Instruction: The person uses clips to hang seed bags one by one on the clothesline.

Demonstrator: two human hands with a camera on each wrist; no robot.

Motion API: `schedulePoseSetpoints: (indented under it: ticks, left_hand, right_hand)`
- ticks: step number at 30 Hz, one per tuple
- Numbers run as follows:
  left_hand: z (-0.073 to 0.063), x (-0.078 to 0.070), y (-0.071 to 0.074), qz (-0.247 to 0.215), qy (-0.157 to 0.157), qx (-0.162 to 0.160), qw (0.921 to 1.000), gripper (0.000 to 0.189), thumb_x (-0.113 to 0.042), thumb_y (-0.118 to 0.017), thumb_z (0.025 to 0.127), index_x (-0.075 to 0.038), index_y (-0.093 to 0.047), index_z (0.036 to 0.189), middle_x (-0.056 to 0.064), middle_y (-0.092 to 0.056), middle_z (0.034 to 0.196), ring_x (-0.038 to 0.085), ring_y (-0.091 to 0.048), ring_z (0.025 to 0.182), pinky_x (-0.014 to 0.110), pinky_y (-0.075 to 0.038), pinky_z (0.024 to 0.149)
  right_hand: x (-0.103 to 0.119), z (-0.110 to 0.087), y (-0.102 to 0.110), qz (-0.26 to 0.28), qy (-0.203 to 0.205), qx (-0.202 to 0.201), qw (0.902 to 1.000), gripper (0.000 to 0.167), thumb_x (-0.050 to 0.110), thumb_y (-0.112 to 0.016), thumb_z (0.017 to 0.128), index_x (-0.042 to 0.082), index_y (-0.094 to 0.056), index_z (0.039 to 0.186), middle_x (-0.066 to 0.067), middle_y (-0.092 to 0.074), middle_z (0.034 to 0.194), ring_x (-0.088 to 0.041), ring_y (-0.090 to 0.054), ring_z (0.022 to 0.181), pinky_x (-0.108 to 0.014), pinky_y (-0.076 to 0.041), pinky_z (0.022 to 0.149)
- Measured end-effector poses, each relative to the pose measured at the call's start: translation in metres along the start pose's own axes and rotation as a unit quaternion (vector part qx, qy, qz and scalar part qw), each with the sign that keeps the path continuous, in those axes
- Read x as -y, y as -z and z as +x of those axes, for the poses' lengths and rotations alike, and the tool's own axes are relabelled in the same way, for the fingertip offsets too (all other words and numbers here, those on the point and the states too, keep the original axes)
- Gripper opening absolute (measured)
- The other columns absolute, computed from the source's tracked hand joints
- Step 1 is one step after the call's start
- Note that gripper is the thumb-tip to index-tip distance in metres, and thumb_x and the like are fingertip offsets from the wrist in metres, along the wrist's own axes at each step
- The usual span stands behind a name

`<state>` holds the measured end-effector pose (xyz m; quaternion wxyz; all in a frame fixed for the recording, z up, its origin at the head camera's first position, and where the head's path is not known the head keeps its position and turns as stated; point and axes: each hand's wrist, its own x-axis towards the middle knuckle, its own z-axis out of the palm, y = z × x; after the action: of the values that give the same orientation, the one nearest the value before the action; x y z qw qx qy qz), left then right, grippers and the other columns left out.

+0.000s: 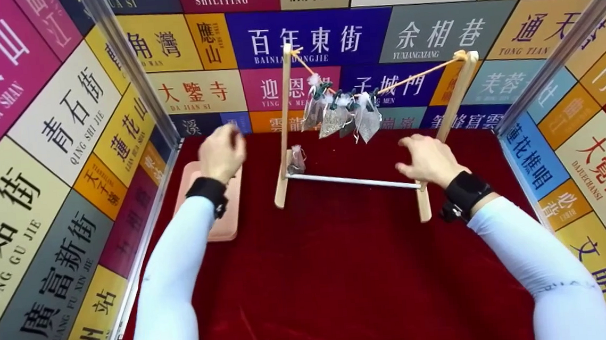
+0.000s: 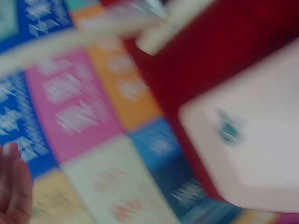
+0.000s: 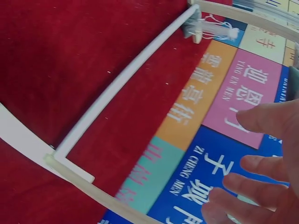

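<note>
My left hand [image 1: 222,151], blurred, hovers over the far end of a pink tray [image 1: 226,230] with nothing visible in its fingers. Inside the tray, the left wrist view shows a small dark green object [image 2: 228,130], smeared by motion. My right hand [image 1: 430,160] is beside the right post of a wooden rack, fingers spread and holding nothing. An orange cord [image 1: 414,80] sags between the post tops. Several sheer drawstring pouches [image 1: 367,118] hang from it by dark green clips [image 1: 344,101], bunched left of the middle. Another pouch [image 1: 296,161] stands by the left post's foot.
The rack's left post [image 1: 284,119] and right post [image 1: 456,95] are joined low down by a white rod [image 1: 357,181]. Dark red cloth [image 1: 342,274] covers the table. Panels printed with place names [image 1: 309,33] enclose the back and both sides.
</note>
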<state>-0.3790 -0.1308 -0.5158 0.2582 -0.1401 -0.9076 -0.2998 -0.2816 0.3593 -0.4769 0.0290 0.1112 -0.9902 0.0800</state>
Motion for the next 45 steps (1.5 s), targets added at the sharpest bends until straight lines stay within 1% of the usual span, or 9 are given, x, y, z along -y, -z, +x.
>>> schedulePoseSetpoints:
  ticks: [3, 6, 10, 16, 28, 34, 38, 41, 45]
  left_hand:
    - [-0.010, 0.030, -0.003, 0.031, 0.087, 0.053, 0.9943, 0.038, -0.023, -0.066, 0.107, 0.000, -0.068, 0.137, 0.027, -0.073, 0.135, 0.051, -0.073, 0.119, 0.064, -0.060, 0.103]
    - [-0.023, 0.053, -0.010, 0.059, 0.158, 0.130, 0.9771, 0.057, -0.021, -0.067, 0.104, 0.002, -0.055, 0.155, 0.033, -0.058, 0.155, 0.057, -0.061, 0.138, 0.067, -0.051, 0.120]
    - [-0.039, 0.072, -0.022, 0.104, 0.190, 0.222, 0.9508, 0.066, -0.019, -0.066, 0.103, 0.008, -0.047, 0.161, 0.037, -0.048, 0.163, 0.060, -0.049, 0.150, 0.066, -0.043, 0.130]
    - [-0.061, 0.077, -0.036, 0.096, 0.235, 0.284, 0.9244, 0.071, -0.019, -0.070, 0.104, 0.004, -0.043, 0.165, 0.035, -0.041, 0.170, 0.059, -0.047, 0.152, 0.069, -0.050, 0.122]
    - [-0.078, 0.082, -0.065, 0.178, 0.157, 0.368, 0.8989, 0.088, -0.014, -0.074, 0.099, 0.001, -0.030, 0.174, 0.029, -0.021, 0.185, 0.057, -0.050, 0.149, 0.076, -0.054, 0.110]
    - [-0.079, 0.090, -0.071, 0.144, 0.146, 0.390, 0.8975, 0.086, -0.013, -0.073, 0.096, -0.007, -0.035, 0.172, 0.030, -0.018, 0.186, 0.062, -0.039, 0.159, 0.082, -0.043, 0.121]
    - [-0.078, 0.102, -0.072, 0.110, 0.136, 0.428, 0.8867, 0.091, -0.011, -0.071, 0.092, -0.007, -0.031, 0.175, 0.033, -0.013, 0.186, 0.066, -0.033, 0.162, 0.081, -0.041, 0.125]
    - [-0.074, 0.115, -0.076, 0.109, 0.131, 0.447, 0.8781, 0.097, -0.015, -0.074, 0.089, -0.005, -0.030, 0.175, 0.033, -0.017, 0.185, 0.068, -0.035, 0.159, 0.080, -0.041, 0.125]
    - [-0.061, 0.125, -0.084, 0.136, 0.127, 0.430, 0.8832, 0.095, -0.020, -0.079, 0.087, -0.001, -0.037, 0.170, 0.035, -0.039, 0.174, 0.065, -0.054, 0.144, 0.075, -0.051, 0.118]
  right_hand:
    - [-0.004, -0.005, -0.008, 0.006, -0.010, 0.012, 0.9999, 0.069, 0.034, -0.083, 0.094, -0.003, -0.064, 0.149, -0.032, -0.069, 0.145, -0.058, -0.071, 0.124, -0.073, -0.062, 0.095]
    - [-0.005, -0.008, -0.016, 0.011, -0.018, 0.029, 0.9994, 0.076, 0.036, -0.085, 0.094, -0.004, -0.060, 0.153, -0.034, -0.066, 0.149, -0.058, -0.070, 0.127, -0.073, -0.061, 0.099]
    - [-0.004, -0.011, -0.028, 0.018, -0.029, 0.045, 0.9984, 0.081, 0.038, -0.085, 0.093, -0.004, -0.057, 0.156, -0.035, -0.064, 0.152, -0.058, -0.069, 0.130, -0.073, -0.060, 0.102]
    - [-0.003, -0.016, -0.045, 0.027, -0.036, 0.058, 0.9973, 0.078, 0.038, -0.086, 0.091, -0.003, -0.061, 0.153, -0.035, -0.065, 0.152, -0.059, -0.070, 0.128, -0.074, -0.061, 0.099]
    - [-0.001, -0.028, -0.069, 0.035, -0.025, 0.075, 0.9962, 0.070, 0.036, -0.086, 0.091, -0.002, -0.066, 0.147, -0.031, -0.071, 0.146, -0.055, -0.073, 0.124, -0.070, -0.063, 0.096]
    - [0.000, -0.031, -0.074, 0.040, -0.018, 0.073, 0.9964, 0.063, 0.034, -0.085, 0.092, -0.001, -0.070, 0.142, -0.026, -0.075, 0.139, -0.048, -0.075, 0.121, -0.066, -0.064, 0.095]
    - [0.001, -0.032, -0.079, 0.044, -0.006, 0.070, 0.9966, 0.057, 0.033, -0.085, 0.093, -0.001, -0.074, 0.137, -0.024, -0.078, 0.132, -0.045, -0.075, 0.121, -0.064, -0.065, 0.093]
    - [0.002, -0.031, -0.081, 0.046, 0.005, 0.068, 0.9966, 0.053, 0.032, -0.084, 0.093, -0.001, -0.076, 0.133, -0.024, -0.078, 0.131, -0.047, -0.075, 0.123, -0.064, -0.066, 0.093]
    - [0.003, -0.030, -0.081, 0.049, 0.005, 0.067, 0.9965, 0.048, 0.032, -0.084, 0.093, 0.001, -0.078, 0.130, -0.023, -0.078, 0.130, -0.048, -0.074, 0.123, -0.064, -0.066, 0.092]
